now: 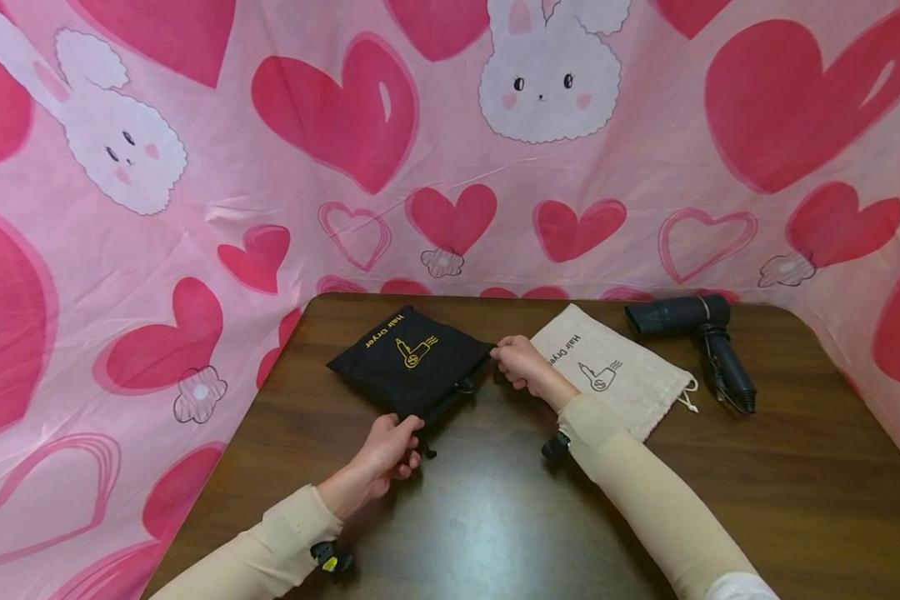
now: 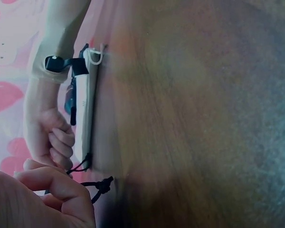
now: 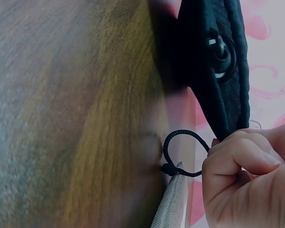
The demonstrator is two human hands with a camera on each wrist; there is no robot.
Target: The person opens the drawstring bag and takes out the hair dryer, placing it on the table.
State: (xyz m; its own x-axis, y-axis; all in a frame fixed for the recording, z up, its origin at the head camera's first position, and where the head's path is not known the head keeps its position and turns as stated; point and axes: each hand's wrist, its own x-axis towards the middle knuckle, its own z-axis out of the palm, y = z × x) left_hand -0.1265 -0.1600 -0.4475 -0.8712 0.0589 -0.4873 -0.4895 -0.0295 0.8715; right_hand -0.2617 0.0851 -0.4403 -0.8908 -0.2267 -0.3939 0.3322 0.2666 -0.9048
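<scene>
A black drawstring pouch [image 1: 378,367] with yellow "Hair Dryer" print lies at the left of the table, its mouth towards me. My left hand [image 1: 387,450] pinches the near corner of that mouth. At the other corner my right hand [image 1: 523,364] grips the fabric. Between the hands the mouth gapes, and a dark glossy part with a ring [image 3: 222,57] shows inside it in the right wrist view; the rest of the contents is hidden. Black drawcord loops hang by both hands, one a knotted cord [image 2: 102,185] in the left wrist view.
A light grey "Hair Dryer" pouch [image 1: 622,383] with a white cord lies right of the right hand. Beyond it, near the table's back right, rests a dark hair dryer [image 1: 678,315] with its handle towards me. A pink heart-patterned cloth [image 1: 435,150] hangs behind the wooden table [image 1: 480,517].
</scene>
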